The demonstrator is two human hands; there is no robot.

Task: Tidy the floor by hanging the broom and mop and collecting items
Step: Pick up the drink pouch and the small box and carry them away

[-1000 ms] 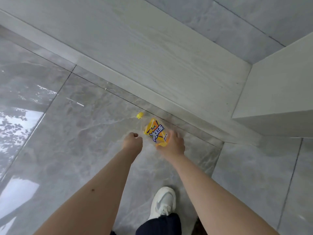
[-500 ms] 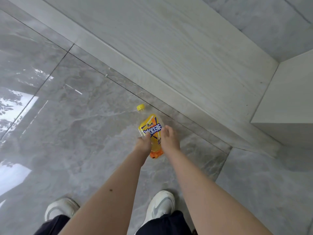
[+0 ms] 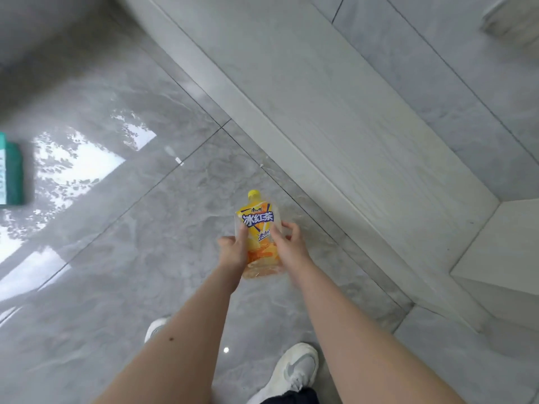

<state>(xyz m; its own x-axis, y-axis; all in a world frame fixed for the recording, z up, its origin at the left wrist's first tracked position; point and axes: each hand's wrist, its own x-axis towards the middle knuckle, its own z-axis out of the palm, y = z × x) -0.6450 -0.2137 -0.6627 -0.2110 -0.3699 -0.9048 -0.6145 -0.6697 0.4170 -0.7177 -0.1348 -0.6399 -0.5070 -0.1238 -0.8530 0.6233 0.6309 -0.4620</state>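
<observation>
Bottle [image 3: 258,237] long axis away from camera, yellow cap far, left hand [image 3: 233,250] and right hand [image 3: 287,243] fingers grasping it

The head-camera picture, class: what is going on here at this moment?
A person stands on a glossy grey tiled floor and holds a clear plastic bottle with a yellow label and yellow cap, lifted off the floor in front of them. The left hand grips one side and the right hand the other, cap pointing away from the person. It looks nearly empty. A green object lies at the left edge, too blurred to name. No broom or mop is in view.
</observation>
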